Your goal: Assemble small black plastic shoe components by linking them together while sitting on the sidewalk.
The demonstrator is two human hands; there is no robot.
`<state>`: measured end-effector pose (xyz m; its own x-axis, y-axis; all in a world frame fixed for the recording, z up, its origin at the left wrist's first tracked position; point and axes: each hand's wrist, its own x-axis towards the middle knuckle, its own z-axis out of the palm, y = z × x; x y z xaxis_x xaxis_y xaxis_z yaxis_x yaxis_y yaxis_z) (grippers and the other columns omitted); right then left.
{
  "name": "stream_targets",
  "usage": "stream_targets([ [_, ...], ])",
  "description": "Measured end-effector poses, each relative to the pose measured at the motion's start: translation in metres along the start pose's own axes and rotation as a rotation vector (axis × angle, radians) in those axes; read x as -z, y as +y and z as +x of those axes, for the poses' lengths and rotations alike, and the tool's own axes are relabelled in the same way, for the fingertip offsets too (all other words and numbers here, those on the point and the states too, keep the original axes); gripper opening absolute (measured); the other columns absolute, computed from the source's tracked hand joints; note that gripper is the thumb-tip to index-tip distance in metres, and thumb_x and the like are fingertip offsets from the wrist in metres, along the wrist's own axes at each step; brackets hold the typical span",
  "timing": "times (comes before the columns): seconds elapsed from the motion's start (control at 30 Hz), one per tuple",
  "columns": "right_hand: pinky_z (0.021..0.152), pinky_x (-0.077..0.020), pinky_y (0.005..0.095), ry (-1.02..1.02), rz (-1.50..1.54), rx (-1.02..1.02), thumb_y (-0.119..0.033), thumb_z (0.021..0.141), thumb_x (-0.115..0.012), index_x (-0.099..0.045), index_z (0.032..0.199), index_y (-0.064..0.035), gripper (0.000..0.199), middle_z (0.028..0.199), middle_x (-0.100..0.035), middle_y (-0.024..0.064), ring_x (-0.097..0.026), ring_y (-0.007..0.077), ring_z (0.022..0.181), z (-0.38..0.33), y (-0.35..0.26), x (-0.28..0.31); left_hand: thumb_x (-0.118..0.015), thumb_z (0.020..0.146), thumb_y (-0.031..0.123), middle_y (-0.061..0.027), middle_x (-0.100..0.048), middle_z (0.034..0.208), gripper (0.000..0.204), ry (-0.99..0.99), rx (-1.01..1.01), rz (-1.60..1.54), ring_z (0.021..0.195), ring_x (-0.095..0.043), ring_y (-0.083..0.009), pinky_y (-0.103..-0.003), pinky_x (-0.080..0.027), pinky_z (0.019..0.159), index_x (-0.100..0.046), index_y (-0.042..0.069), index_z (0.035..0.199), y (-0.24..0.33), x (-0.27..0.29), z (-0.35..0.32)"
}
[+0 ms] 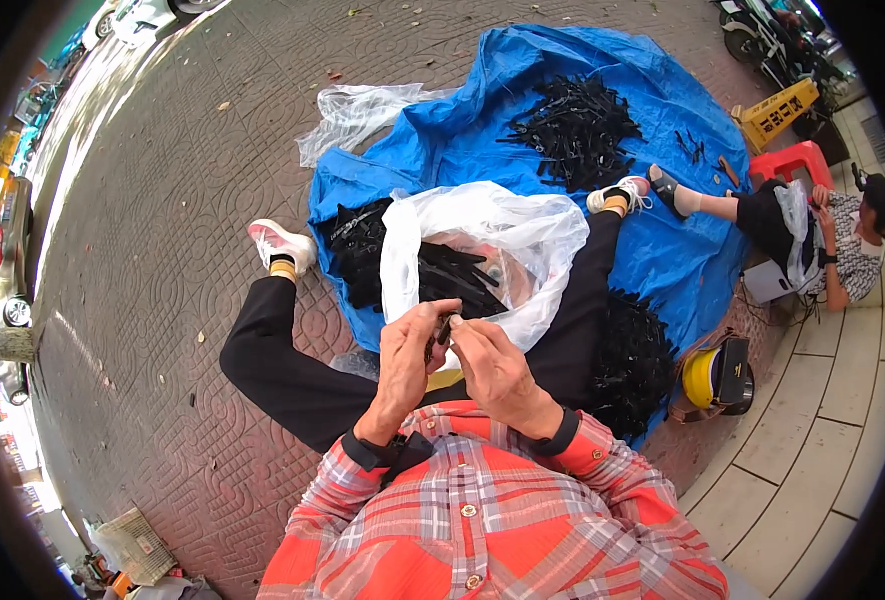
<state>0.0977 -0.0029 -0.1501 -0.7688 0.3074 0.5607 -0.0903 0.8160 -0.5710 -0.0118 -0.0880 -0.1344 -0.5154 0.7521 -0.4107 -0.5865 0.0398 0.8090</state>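
My left hand [408,358] and my right hand [500,368] meet above my lap, fingers closed in a pinch. Between their fingertips is a small dark piece [444,328], mostly covered by the fingers; its exact kind is hard to make out. Just beyond the hands, between my legs, sits an opened white translucent plastic bag [550,222]. Long thin black strips [457,275] lie inside it. More black strips [362,255] are heaped to the left of the bag, and another heap [634,360] lies beside my right leg.
A blue tarp [652,90] spreads under the heaps, with a further black pile [577,130] at its far side. Another person [852,240] sits at right near a red stool [797,160]. A yellow-and-black container [702,378] stands nearby. Clear plastic [357,115] lies at the tarp's far-left edge.
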Motion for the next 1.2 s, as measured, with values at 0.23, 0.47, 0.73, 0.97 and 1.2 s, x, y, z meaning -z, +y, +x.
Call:
stream_targets([
  [0.23,0.082,-0.0441,0.0368,0.228,0.259,-0.385,0.006,0.075,-0.057,-0.046,0.108,0.0052,0.035,0.100,-0.056,0.0181,-0.055,0.0319,0.091,0.007,-0.001,0.010,-0.050,0.086,0.005,-0.0031,-0.057,0.065,0.023,-0.034,-0.003,-0.036,0.044,-0.033,-0.0010,-0.016,-0.024,0.039,-0.057,-0.005,0.105,-0.006,0.003,0.008],
  [0.47,0.074,-0.0432,0.0370,-0.115,0.301,-0.480,0.002,0.075,-0.058,-0.045,0.105,0.0015,0.033,0.089,-0.055,0.0154,-0.054,0.0297,0.084,0.014,0.008,0.024,-0.052,0.081,0.000,-0.0030,-0.060,0.073,0.018,-0.131,0.015,0.137,0.051,-0.041,-0.0016,-0.016,-0.032,0.045,-0.060,-0.002,0.097,-0.006,0.003,0.006],
  [0.73,0.072,-0.0428,0.0388,-0.191,-0.087,-0.243,0.002,0.076,-0.055,-0.046,0.103,0.0010,0.029,0.092,-0.054,0.0155,-0.051,0.0319,0.084,0.018,-0.003,0.024,-0.054,0.077,-0.004,-0.0027,-0.062,0.079,0.020,-0.052,-0.455,0.734,0.068,-0.055,-0.0065,-0.021,-0.045,0.063,-0.057,0.000,0.097,-0.014,-0.001,0.004],
  [0.97,0.063,-0.0447,0.0306,-0.242,0.422,-0.695,0.001,0.080,-0.050,-0.037,0.112,0.0035,0.034,0.075,-0.057,0.0147,-0.059,0.0260,0.069,0.018,0.013,0.029,-0.065,0.079,0.005,-0.0036,-0.062,0.083,0.029,-0.207,-0.031,0.396,0.073,-0.057,-0.0061,-0.019,-0.046,0.065,-0.057,-0.001,0.106,-0.001,0.003,-0.003],
  [1.2,0.067,-0.0420,0.0221,-0.256,0.951,-0.926,0.003,0.080,-0.050,-0.037,0.114,0.0020,0.037,0.082,-0.053,0.0045,-0.052,0.0087,0.074,0.018,0.016,0.032,-0.065,0.080,0.008,-0.0014,-0.060,0.082,0.023,-0.178,0.016,0.254,0.062,-0.048,-0.0040,-0.018,-0.040,0.057,-0.060,0.000,0.101,0.000,0.012,-0.001],
])
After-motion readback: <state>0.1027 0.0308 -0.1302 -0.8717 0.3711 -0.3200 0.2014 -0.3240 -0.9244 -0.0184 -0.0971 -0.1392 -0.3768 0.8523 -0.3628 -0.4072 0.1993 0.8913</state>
